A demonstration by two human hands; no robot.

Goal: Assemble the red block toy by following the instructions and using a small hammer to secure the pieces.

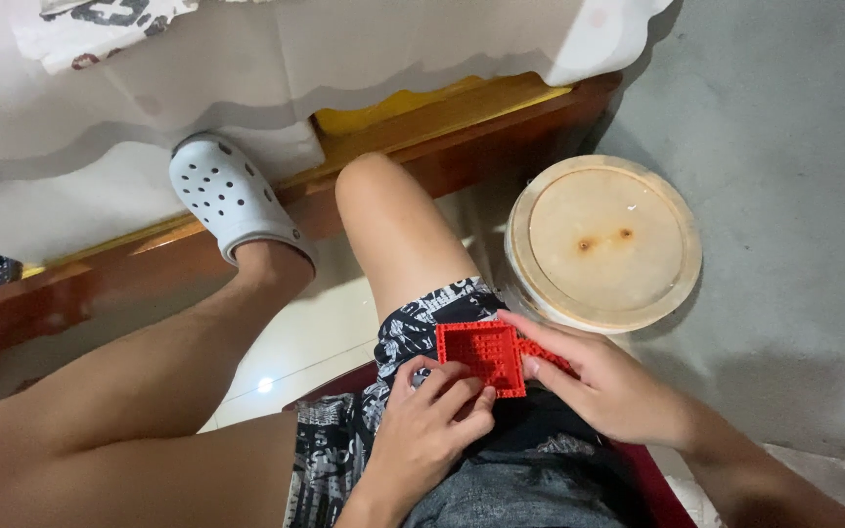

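Head view: a white sheet (246, 68) hangs over a wooden bed frame (462, 127), a round wooden lid (603, 240) beside the knee. On the lap, the right hand (603, 386) and left hand (432, 420) pinch a red brick plate (481, 354) between them, fingers curled on its edges.

Glossy red plastic studded plate (481, 354), matt pale wooden lid (603, 240) (faintly stained), soft perforated white foam clog (232, 198)

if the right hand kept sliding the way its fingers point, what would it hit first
Probably the red studded plate, which the right hand already touches; its fingers aim leftward toward the left hand on the plate's near edge, though depth is unclear.
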